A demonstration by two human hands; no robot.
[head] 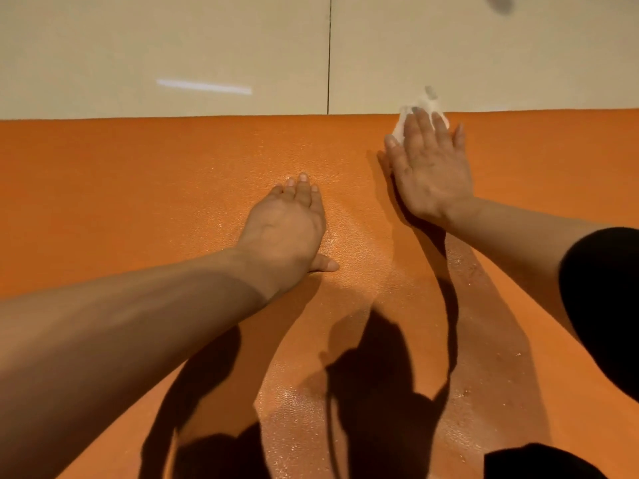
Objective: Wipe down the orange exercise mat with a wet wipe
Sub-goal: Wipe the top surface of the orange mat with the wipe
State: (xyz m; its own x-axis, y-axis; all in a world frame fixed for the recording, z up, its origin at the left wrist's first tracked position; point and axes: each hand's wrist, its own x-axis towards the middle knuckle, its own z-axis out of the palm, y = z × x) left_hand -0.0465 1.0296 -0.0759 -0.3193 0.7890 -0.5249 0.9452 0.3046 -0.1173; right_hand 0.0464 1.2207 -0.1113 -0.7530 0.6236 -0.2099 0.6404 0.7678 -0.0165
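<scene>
The orange exercise mat [138, 188] fills the lower two thirds of the head view, with shiny damp streaks down its middle. My right hand [430, 167] lies flat with straight fingers near the mat's far edge, pressing a white wet wipe [423, 107] that sticks out past the fingertips onto the floor. My left hand [288, 226] rests flat on the mat's middle, fingers straight, thumb out to the right, holding nothing.
Beige floor tiles [173, 46] lie beyond the mat's far edge, with a dark grout line [329, 53] running away from me. Dark shadows of my arms fall on the near part of the mat. A black sleeve [601, 299] shows at the right.
</scene>
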